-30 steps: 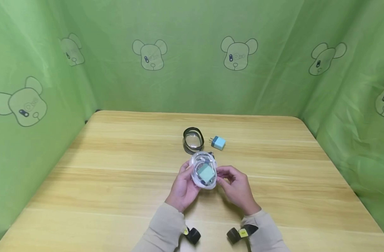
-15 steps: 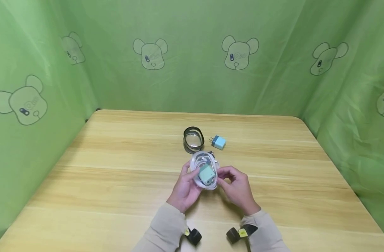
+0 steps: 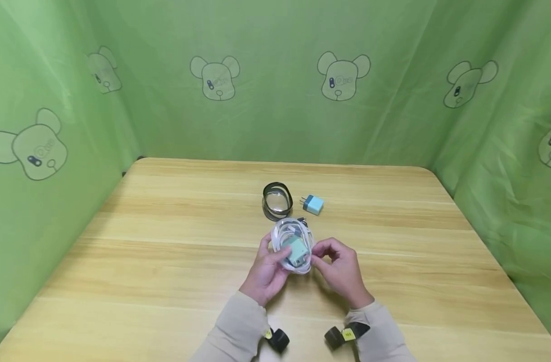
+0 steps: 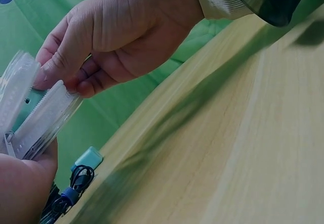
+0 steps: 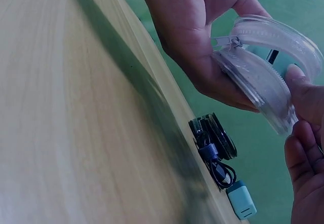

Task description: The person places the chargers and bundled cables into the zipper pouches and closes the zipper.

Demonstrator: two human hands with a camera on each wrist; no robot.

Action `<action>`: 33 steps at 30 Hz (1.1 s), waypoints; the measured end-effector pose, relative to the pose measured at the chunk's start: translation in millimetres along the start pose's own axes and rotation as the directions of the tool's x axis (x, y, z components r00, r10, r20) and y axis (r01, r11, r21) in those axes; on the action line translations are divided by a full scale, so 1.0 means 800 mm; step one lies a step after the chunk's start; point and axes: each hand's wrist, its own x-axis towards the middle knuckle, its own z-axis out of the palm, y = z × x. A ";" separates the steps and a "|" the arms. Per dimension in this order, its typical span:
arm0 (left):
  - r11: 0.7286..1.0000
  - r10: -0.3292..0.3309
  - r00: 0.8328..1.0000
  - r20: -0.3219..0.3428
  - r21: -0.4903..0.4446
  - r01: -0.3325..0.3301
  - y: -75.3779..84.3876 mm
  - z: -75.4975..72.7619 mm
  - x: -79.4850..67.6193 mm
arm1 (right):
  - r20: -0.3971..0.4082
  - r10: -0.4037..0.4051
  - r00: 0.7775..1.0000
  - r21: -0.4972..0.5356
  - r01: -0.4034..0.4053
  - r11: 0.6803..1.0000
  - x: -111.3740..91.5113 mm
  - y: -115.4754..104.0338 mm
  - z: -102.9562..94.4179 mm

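Note:
My left hand holds a clear round zip case above the table, its thumb lying over the front. A pale green charger sits in the case among white loops that look like cable. At the right edge of the case, my right hand pinches the rim between thumb and fingers. In the right wrist view the case gapes open along its zipper, with the zipper pull near the left palm. The right thumb lies at the opening, and part of the charger shows inside.
Beyond the hands on the wooden table lies a round black-rimmed clear case. Right of it is a blue charger with prongs pointing left. A black cable bound with a blue strap lies near them. Green curtains surround the table.
The left thumb has moved from the left rim across the case to the green charger. The case has tilted slightly. The right hand has barely moved, and the things on the table stay put.

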 end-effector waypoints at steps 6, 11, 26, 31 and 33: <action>1.000 0.013 1.000 -0.016 -0.020 -0.013 -0.001 -0.001 0.001 | -0.003 -0.019 1.000 -0.008 0.019 1.000 -0.001 0.001 0.001; 0.999 0.026 1.000 -0.013 -0.041 -0.026 -0.001 -0.002 0.002 | -0.012 -0.035 0.999 -0.014 0.035 0.999 -0.001 0.001 0.002; 0.996 0.054 0.998 -0.045 -0.066 -0.057 0.001 -0.003 0.004 | 0.003 -0.118 0.993 0.083 0.117 0.990 -0.001 0.008 0.005; 0.993 0.068 0.996 -0.051 -0.090 -0.072 0.002 -0.003 0.004 | 0.016 -0.135 0.991 0.063 0.133 0.989 -0.002 0.005 0.006; 0.992 0.071 0.996 -0.051 -0.103 -0.076 0.002 -0.003 0.004 | 0.021 -0.141 0.990 0.057 0.139 0.989 -0.002 0.004 0.006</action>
